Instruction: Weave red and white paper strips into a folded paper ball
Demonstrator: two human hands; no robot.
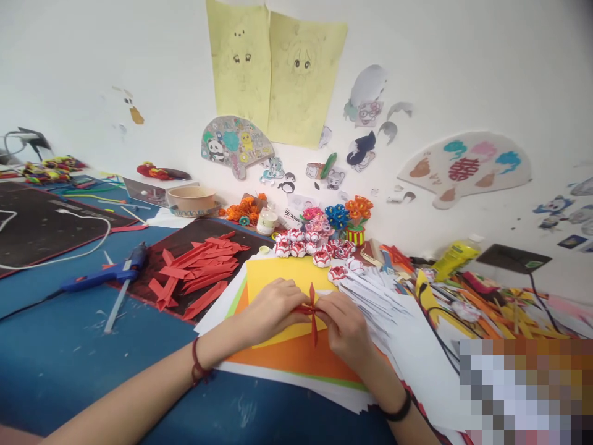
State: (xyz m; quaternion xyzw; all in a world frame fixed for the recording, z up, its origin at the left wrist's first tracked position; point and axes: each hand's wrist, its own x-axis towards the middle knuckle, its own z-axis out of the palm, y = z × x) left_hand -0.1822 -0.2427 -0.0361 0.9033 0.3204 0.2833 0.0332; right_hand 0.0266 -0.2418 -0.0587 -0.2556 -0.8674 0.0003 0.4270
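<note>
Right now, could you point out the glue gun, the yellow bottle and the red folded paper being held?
Glue gun (98,279): head view, on its blue handle.
Yellow bottle (456,256): head view, on the middle of its body.
Red folded paper (313,308): head view, near its centre.

2 hands (271,309) (346,324) | 1 glue gun (102,279) | 2 fans (237,146) (463,170) | 2 ylw dwgs (239,74) (302,86) | 1 bowl (191,203)

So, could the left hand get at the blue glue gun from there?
Probably yes: nothing covers the blue glue gun, off to that side, but the left hand would have to release the folded red paper.
</note>
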